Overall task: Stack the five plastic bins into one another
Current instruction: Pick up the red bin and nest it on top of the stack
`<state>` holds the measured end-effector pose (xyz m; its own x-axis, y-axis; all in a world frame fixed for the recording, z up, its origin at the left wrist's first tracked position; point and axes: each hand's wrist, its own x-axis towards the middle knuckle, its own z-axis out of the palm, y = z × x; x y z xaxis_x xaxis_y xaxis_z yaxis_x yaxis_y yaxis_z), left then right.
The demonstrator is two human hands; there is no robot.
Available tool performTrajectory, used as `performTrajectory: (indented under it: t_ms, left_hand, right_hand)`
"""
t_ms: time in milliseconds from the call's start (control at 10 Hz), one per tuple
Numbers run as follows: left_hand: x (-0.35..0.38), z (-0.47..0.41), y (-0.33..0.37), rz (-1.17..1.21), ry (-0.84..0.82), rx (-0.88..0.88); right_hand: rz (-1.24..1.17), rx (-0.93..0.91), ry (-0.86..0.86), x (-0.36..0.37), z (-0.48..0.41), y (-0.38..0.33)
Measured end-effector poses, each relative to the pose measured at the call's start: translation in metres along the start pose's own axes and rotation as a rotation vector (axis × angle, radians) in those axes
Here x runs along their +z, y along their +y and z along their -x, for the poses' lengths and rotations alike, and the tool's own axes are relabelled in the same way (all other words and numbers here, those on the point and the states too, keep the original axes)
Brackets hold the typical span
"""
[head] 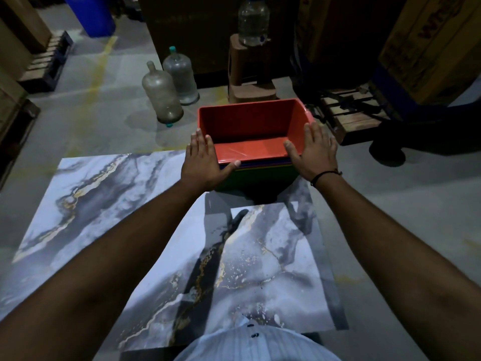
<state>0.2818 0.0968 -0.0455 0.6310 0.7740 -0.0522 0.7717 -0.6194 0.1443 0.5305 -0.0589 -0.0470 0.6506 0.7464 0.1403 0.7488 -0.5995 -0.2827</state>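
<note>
A red plastic bin (250, 121) sits nested on top of a stack of bins, whose purple and green rims (263, 171) show just beneath its near edge. The stack stands at the far end of a marbled sheet (109, 194). My left hand (204, 162) lies flat against the stack's near left corner, thumb on the red rim. On the near right corner rests my right hand (313, 149), fingers extended along the right wall and thumb inside the rim. How many bins lie under the red one is hidden.
Two large clear water jugs (166, 92) stand on the concrete floor left of the stack. A brown stool (250, 82) with a bottle on top is behind it. A wooden pallet (348, 115) and cardboard boxes (426, 45) are at the right.
</note>
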Motion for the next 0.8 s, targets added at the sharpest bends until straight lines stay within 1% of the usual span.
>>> performTrajectory:
  t_ms: [100,200,300,500,600,700,800]
  left_hand:
    - [0.005,-0.003,-0.002,-0.005,-0.002,-0.001]
    - [0.005,-0.001,-0.001,-0.011,-0.003,0.001]
    - [-0.001,-0.001,0.003,-0.007,-0.037,-0.003]
    - [-0.007,-0.005,-0.004,-0.012,-0.134,0.011]
    - [-0.008,-0.006,-0.006,0.033,-0.177,0.004]
    - [-0.02,-0.002,-0.011,0.194,-0.198,0.021]
    - [-0.001,0.029,-0.015,0.222,0.002,0.085]
  right_hand:
    - [0.056,-0.007,-0.054,0.005,-0.008,0.013]
    - [0.097,-0.037,0.0,0.013,-0.002,0.018]
    - [0.113,-0.048,0.023,0.016,0.003,0.017]
    - [0.148,-0.059,-0.041,0.008,0.002,0.013]
    - [0.103,-0.066,-0.069,0.01,0.002,0.017]
    - [-0.012,-0.039,-0.115,0.003,0.009,0.016]
    - [-0.049,0.0,-0.031,0.014,0.034,0.014]
